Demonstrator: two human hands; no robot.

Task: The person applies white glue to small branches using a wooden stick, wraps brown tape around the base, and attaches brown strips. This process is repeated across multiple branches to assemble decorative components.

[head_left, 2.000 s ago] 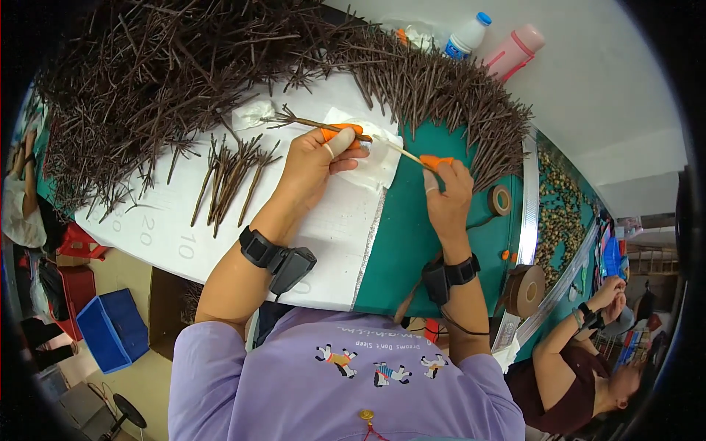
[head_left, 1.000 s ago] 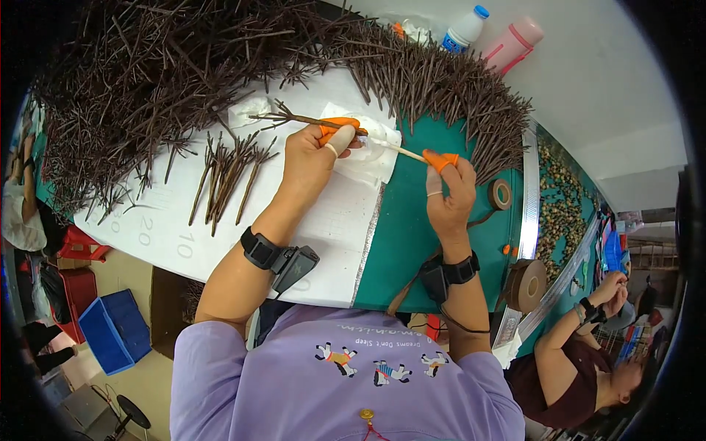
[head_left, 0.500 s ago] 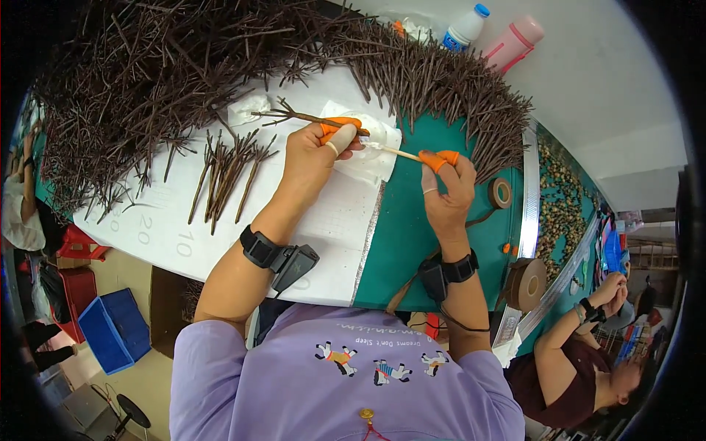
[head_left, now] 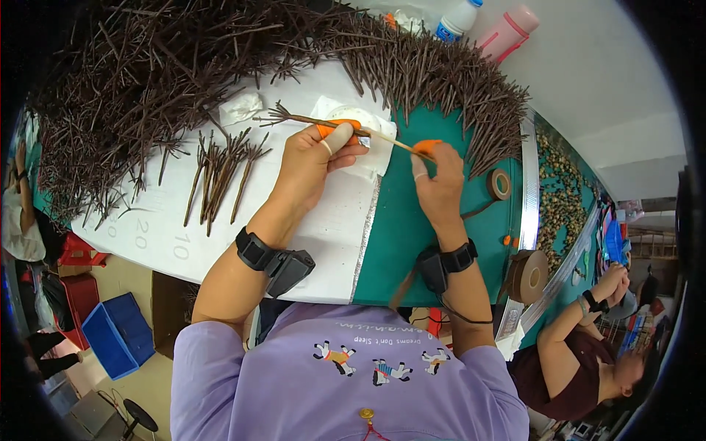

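Note:
My left hand [head_left: 307,160], with orange and pale finger covers on it, pinches a brown forked twig [head_left: 298,117] whose branches point left. A thin pale wooden stick [head_left: 395,142] is held by my right hand [head_left: 441,180], which also wears finger covers. The stick's tip meets the twig's butt end at my left fingertips; whether they touch is too small to tell. Just under those fingers shows a small silvery-white piece [head_left: 364,142]. Behind them a round white dish [head_left: 347,112] lies on white tissue [head_left: 382,156].
A small twig bundle [head_left: 218,180] lies left of my hands. Heaped twigs [head_left: 147,81] and a twig row [head_left: 441,77] line the back. Tape rolls [head_left: 498,184] [head_left: 527,277] stand right. A bottle [head_left: 457,20] and pink flask [head_left: 509,33] stand behind. A co-worker [head_left: 570,353] sits at right.
The stick's tip, white-coated before and right of the twig's end, has come to the twig's butt end. My right hand has shifted slightly left and its fingers have turned.

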